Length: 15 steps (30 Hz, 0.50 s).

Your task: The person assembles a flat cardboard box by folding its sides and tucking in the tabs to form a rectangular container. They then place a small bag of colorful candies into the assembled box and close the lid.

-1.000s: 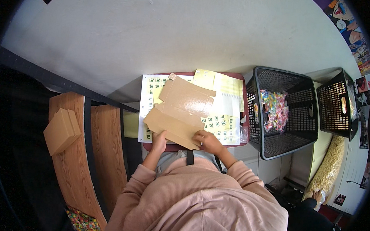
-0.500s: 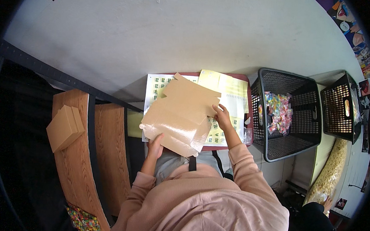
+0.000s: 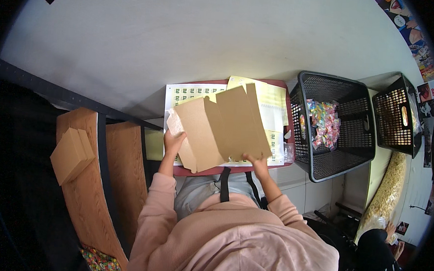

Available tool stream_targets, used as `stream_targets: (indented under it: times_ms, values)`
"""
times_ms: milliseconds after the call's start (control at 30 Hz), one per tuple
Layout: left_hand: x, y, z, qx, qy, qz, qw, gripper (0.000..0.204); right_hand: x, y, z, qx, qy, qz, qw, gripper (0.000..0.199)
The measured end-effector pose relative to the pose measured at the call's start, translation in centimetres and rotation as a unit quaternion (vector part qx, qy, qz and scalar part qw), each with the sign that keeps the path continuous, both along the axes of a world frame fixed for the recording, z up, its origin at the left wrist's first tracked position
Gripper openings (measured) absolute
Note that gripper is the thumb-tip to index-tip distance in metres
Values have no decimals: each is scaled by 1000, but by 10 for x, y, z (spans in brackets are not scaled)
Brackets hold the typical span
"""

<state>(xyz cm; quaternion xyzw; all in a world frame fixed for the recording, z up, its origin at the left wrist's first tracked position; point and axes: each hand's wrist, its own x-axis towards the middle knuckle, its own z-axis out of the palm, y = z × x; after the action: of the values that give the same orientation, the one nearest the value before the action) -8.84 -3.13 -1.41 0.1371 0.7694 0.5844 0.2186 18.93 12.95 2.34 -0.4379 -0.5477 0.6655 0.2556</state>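
Observation:
A brown cardboard box blank (image 3: 222, 123), partly folded along its creases, is held up over the small table in front of me. Its matte inner side shows, with a shiny strip at the left flap. My left hand (image 3: 173, 142) grips that left flap, thumb on top. At the lower right edge, my right hand (image 3: 257, 162) pinches the cardboard near a corner. Beneath the blank lie sticker sheets (image 3: 199, 92) with rows of small printed labels, and pale yellow sheets (image 3: 272, 104) on the red tabletop (image 3: 287, 161).
On the right stand a black plastic crate (image 3: 348, 162) with wrapped candies (image 3: 324, 124) and a smaller black crate (image 3: 392, 115). Beyond lies a long clear bag of pale yellow pieces (image 3: 388, 186), near another person's hand (image 3: 391, 229). At left, folded boxes (image 3: 72, 155) sit on a wooden shelf (image 3: 88, 207).
The blank has been turned over and bent along its creases, its matte side now showing. My left hand moved up to the left flap; my right hand came down to the lower right edge.

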Motion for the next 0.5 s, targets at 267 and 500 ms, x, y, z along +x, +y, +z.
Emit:
stream_targets:
  times_ms: [267, 500]
  values:
    - [-4, 28, 9, -211, 186, -65, 957, 63, 52, 10, 14, -104, 81, 61, 989, 42]
    - [75, 64, 39, -172, 323, -386, 847, 74, 41, 42, 1, -162, 25, 23, 986, 36]
